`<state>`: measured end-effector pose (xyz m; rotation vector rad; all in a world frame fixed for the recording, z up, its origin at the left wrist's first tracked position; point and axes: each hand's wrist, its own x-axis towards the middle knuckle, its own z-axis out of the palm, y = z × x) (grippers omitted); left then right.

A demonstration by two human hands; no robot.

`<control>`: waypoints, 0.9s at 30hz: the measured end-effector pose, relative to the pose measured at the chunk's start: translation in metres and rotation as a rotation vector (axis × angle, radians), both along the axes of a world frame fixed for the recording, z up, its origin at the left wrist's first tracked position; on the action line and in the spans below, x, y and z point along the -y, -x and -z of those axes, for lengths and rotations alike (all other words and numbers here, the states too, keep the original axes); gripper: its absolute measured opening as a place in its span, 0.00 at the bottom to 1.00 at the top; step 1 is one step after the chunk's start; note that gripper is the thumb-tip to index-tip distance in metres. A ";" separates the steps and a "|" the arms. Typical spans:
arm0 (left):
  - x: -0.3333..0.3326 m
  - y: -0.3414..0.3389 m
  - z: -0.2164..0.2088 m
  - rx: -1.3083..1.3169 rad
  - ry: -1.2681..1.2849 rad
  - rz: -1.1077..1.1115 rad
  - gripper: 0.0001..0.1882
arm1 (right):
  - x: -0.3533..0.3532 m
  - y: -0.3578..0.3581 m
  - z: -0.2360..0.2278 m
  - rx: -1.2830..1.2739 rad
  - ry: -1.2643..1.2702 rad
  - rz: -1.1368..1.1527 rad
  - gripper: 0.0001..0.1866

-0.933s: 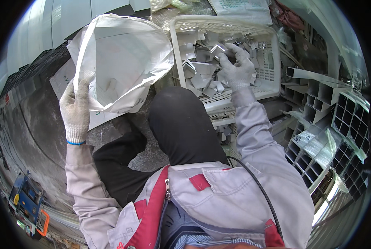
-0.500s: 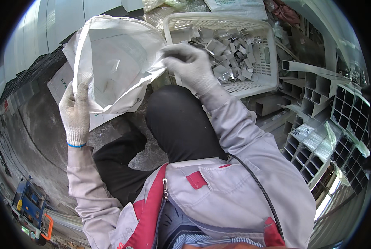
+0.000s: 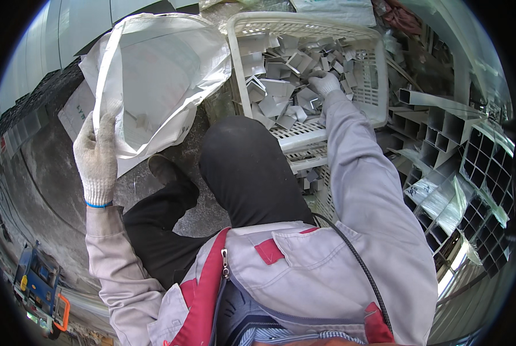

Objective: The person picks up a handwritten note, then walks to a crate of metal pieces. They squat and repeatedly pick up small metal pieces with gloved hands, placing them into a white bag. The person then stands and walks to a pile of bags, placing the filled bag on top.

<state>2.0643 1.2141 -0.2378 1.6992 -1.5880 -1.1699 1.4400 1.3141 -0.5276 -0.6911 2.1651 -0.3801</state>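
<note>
My left hand [image 3: 98,153], in a knitted white glove, is closed on the near left rim of a large white bag [image 3: 216,63]. The bag's mouth gapes upward, and its translucent wall sags inward. To the right, a white plastic basket [image 3: 252,24] holds a heap of short silvery metal profile pieces [image 3: 278,87], many of them angled. Reaching into this heap is my gloved right hand [image 3: 325,83], its fingers curled down among the pieces. The fingertips are hidden, so what they grip cannot be made out.
A lower white basket [image 3: 321,187] with more pieces shows under the first. Square metal tubes [image 3: 442,121] are stacked at the right, beside a grid of tube ends. Long pale panels [image 3: 67,34] lie at the far left. A blue machine [image 3: 37,277] stands at the lower left.
My right hand has moved from the bag's right edge rightward into the metal pieces in the basket. My left hand and the bag rim have shifted slightly left.
</note>
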 end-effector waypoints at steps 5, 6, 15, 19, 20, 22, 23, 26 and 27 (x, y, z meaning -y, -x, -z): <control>-0.002 -0.001 -0.001 -0.009 -0.011 -0.033 0.24 | -0.015 0.012 -0.040 0.046 0.138 0.112 0.18; -0.002 0.000 0.000 -0.014 0.015 -0.029 0.24 | -0.019 0.013 -0.051 0.107 0.189 0.170 0.17; 0.002 0.008 0.003 0.038 -0.015 -0.036 0.24 | 0.023 -0.073 -0.168 0.271 0.553 0.430 0.14; 0.001 0.013 0.003 0.048 0.012 -0.030 0.24 | 0.029 -0.198 -0.229 0.683 0.615 -0.052 0.16; 0.001 0.013 0.003 0.046 0.004 -0.027 0.24 | 0.032 -0.204 -0.234 0.932 0.578 -0.225 0.19; 0.000 0.010 0.002 0.044 0.028 -0.038 0.24 | 0.028 -0.189 -0.230 0.523 0.694 -0.220 0.19; -0.001 0.008 0.001 0.024 0.030 -0.037 0.25 | 0.028 -0.161 -0.221 0.482 0.601 -0.063 0.19; 0.000 -0.001 0.001 0.002 -0.014 -0.106 0.25 | 0.010 -0.054 -0.168 -0.106 0.089 -0.162 0.20; -0.001 -0.003 0.002 0.009 0.031 -0.063 0.26 | 0.001 -0.024 -0.151 -0.175 -0.167 -0.277 0.28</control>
